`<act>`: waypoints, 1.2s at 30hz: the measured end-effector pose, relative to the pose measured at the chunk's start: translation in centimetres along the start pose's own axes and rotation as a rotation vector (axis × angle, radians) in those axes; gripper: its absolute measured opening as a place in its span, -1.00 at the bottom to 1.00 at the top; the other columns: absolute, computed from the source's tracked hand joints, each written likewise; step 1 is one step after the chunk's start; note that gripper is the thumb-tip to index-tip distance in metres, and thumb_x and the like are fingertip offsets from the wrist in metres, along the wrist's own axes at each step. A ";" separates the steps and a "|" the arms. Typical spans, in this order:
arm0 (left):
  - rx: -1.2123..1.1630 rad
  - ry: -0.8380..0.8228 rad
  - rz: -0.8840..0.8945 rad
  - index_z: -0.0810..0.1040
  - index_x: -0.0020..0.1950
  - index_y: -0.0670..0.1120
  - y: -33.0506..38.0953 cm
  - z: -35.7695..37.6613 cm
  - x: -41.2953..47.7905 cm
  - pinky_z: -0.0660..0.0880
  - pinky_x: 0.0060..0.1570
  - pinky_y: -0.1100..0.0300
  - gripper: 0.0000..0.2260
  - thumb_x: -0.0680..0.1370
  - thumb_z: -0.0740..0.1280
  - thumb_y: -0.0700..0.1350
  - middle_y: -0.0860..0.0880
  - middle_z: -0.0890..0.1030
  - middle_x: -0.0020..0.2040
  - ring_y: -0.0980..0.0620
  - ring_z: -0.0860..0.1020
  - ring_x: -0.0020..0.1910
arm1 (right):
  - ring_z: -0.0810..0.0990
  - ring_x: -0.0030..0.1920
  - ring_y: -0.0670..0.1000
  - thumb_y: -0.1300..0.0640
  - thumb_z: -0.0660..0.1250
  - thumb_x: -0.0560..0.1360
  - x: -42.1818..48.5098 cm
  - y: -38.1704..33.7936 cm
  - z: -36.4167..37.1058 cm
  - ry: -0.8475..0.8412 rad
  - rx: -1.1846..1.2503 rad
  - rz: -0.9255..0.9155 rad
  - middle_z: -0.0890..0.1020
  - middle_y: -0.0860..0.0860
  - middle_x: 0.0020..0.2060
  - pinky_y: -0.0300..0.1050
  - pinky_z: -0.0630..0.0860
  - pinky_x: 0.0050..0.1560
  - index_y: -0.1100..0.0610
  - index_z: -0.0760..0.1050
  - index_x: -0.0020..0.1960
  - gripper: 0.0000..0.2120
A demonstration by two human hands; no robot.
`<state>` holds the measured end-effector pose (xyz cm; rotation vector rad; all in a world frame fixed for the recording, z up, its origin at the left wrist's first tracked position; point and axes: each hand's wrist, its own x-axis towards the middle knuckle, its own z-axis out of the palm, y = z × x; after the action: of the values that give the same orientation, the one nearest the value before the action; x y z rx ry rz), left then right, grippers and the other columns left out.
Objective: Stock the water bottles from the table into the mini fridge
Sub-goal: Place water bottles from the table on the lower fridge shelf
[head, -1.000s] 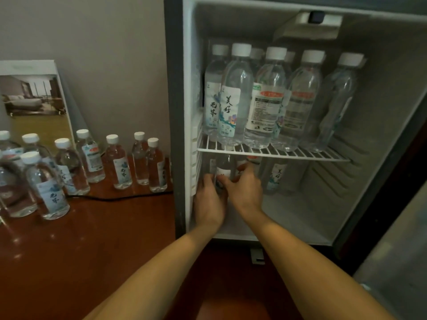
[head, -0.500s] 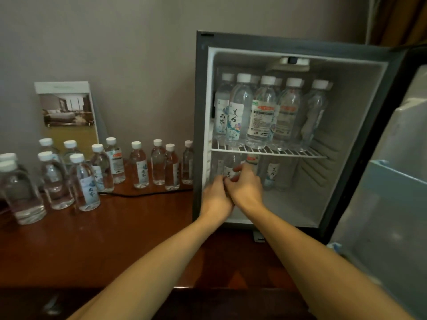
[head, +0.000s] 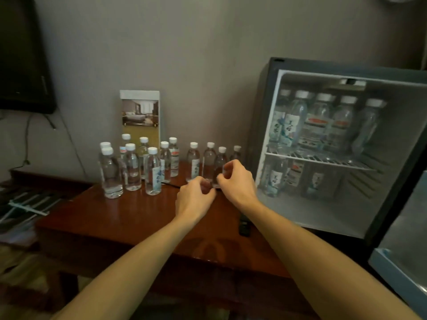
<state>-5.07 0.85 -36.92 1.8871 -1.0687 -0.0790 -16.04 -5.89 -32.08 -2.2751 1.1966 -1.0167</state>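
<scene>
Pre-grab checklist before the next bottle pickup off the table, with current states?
1. Mini fridge door open: ok, the inside is in full view.
2. Room on the lower level: ok, bare floor shows in front of the bottles standing at the back.
3. Top shelf: not ok for more, a row of bottles fills its front.
4. Left hand empty: ok, fingers curled on nothing.
5. Right hand empty: ok, its grip is close to the nearest bottle but not closed on it.
6. Black cable lying by the bottles: cannot tell whether it would snag.
</scene>
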 end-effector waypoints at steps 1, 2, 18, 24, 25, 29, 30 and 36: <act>0.000 0.027 -0.028 0.60 0.01 0.12 -1.3 -1.0 0.3 0.60 0.04 0.04 -0.88 0.54 0.42 0.11 0.10 0.69 -0.04 0.00 0.65 0.04 | 0.64 0.06 0.00 0.01 0.39 0.58 0.1 -0.8 1.3 -0.019 -0.002 -0.014 0.64 -0.06 0.05 0.05 0.64 0.08 0.01 0.48 0.23 -0.75; -0.002 0.045 -0.048 0.59 0.02 0.12 -2.3 -1.7 0.5 0.60 0.04 0.05 -0.88 0.54 0.43 0.10 0.10 0.68 -0.04 0.01 0.65 0.04 | 0.65 0.07 0.00 0.00 0.40 0.58 0.2 -1.4 2.3 -0.037 0.000 -0.018 0.65 -0.06 0.07 0.05 0.65 0.07 0.00 0.48 0.24 -0.73; -0.024 0.140 -0.234 0.46 0.37 -0.02 -16.8 -5.2 7.4 0.49 0.20 0.03 -0.48 0.48 0.52 0.10 -0.05 0.58 0.31 -0.07 0.54 0.31 | 0.57 0.27 0.06 0.01 0.44 0.56 6.2 -6.1 17.8 -0.275 0.054 -0.033 0.59 0.02 0.26 0.00 0.57 0.20 0.07 0.42 0.35 -0.58; -0.069 0.109 -0.256 0.40 0.43 0.04 -19.8 -4.3 11.3 0.54 0.20 -0.04 -0.40 0.45 0.52 0.09 -0.03 0.59 0.33 -0.09 0.56 0.30 | 0.58 0.28 0.04 -0.09 0.50 0.51 9.2 -6.4 23.1 -0.299 0.093 -0.032 0.59 0.00 0.28 0.03 0.57 0.23 0.06 0.38 0.40 -0.43; -0.071 0.103 -0.262 0.39 0.43 0.06 -20.1 -4.1 11.8 0.54 0.20 -0.07 -0.40 0.44 0.52 0.09 -0.02 0.59 0.33 -0.09 0.56 0.30 | 0.57 0.29 0.04 -0.11 0.52 0.49 9.6 -6.4 23.9 -0.303 0.107 -0.027 0.59 0.00 0.28 0.03 0.57 0.24 0.06 0.37 0.42 -0.39; -0.067 0.051 -0.270 0.35 0.49 0.05 -21.2 -3.3 13.3 0.55 0.19 -0.07 -0.34 0.46 0.54 0.06 0.00 0.57 0.35 -0.08 0.55 0.32 | 0.64 0.18 0.02 -0.15 0.56 0.43 10.8 -6.4 26.6 -0.312 0.174 0.004 0.63 -0.04 0.18 0.09 0.63 0.17 0.04 0.37 0.36 -0.36; -0.079 0.044 -0.270 0.36 0.49 0.04 -21.5 -3.1 13.5 0.56 0.19 -0.09 -0.35 0.46 0.54 0.04 0.00 0.57 0.35 -0.08 0.55 0.31 | 0.65 0.14 0.02 -0.16 0.56 0.42 11.0 -6.4 27.1 -0.311 0.175 0.005 0.64 -0.05 0.14 0.10 0.64 0.13 0.01 0.37 0.30 -0.40; -0.096 0.071 -0.255 0.45 0.35 0.05 -21.8 -2.5 14.4 0.60 0.08 -0.14 -0.51 0.47 0.52 -0.04 -0.01 0.64 0.23 -0.10 0.62 0.17 | 0.65 0.13 0.00 -0.13 0.54 0.44 11.5 -6.2 28.1 -0.280 0.172 0.003 0.65 -0.08 0.10 0.06 0.63 0.16 -0.04 0.40 0.19 -0.54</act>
<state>18.91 -3.49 -46.65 1.9151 -0.7589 -0.2049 12.57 -11.95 -42.19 -2.1912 0.9588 -0.7373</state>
